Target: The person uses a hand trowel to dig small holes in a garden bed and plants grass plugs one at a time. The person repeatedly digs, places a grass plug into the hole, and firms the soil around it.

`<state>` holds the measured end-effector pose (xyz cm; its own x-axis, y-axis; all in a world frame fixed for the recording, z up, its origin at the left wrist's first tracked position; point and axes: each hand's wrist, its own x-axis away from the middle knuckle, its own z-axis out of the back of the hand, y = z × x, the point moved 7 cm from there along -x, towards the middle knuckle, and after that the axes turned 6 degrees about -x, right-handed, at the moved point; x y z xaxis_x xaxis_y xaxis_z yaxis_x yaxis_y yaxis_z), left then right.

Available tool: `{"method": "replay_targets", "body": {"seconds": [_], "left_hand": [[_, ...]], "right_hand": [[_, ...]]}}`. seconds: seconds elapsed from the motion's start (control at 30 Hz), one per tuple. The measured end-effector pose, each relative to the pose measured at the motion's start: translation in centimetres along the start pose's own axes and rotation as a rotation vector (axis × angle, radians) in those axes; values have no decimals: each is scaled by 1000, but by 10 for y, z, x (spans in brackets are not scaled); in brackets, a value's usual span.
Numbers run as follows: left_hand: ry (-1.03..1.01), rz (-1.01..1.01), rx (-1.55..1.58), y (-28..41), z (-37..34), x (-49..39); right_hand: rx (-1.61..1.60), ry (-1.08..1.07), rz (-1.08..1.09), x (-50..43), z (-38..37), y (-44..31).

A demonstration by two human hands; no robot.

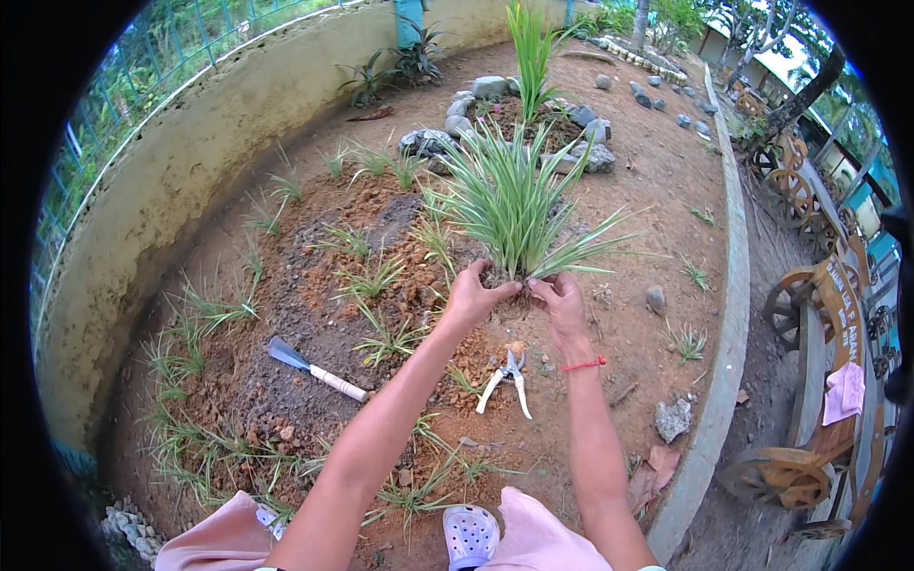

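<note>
Both hands grip a large clump of variegated grass-like plant (510, 207) at its root base, just over the soil. My left hand (475, 292) holds the base from the left, thumb pointing inward. From the right, my right hand (560, 303) pinches the roots, a red band around its wrist. Pruning shears (508, 382) with pale handles lie on the ground between my forearms, blades apart. Left of my left forearm, a hand trowel (318, 367) with a wooden handle rests on dark soil. Small grass plants (385, 339) stand in the loosened bed nearby.
A stone ring (457, 125) around a tall plant (532, 64) lies ahead. A stained wall (193, 150) curves along the left. On the right run a concrete curb (732, 285) and wooden benches with wheel shapes (778, 478), one holding a pink cloth (844, 392). A rock (673, 419) sits near the curb.
</note>
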<state>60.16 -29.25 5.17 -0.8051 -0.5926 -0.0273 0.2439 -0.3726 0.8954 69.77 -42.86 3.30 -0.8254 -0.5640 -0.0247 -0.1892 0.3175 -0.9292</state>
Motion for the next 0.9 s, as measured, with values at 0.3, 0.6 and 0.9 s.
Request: {"method": "replay_targets", "body": {"seconds": [0.3, 0.6, 0.9], "left_hand": [[-143, 88, 402, -14, -5, 2], [-120, 118, 720, -31, -3, -4], [-240, 175, 768, -41, 6, 2]], "right_hand": [[402, -126, 176, 6, -15, -16], [548, -83, 330, 30, -53, -45], [540, -57, 394, 39, -68, -51]]}}
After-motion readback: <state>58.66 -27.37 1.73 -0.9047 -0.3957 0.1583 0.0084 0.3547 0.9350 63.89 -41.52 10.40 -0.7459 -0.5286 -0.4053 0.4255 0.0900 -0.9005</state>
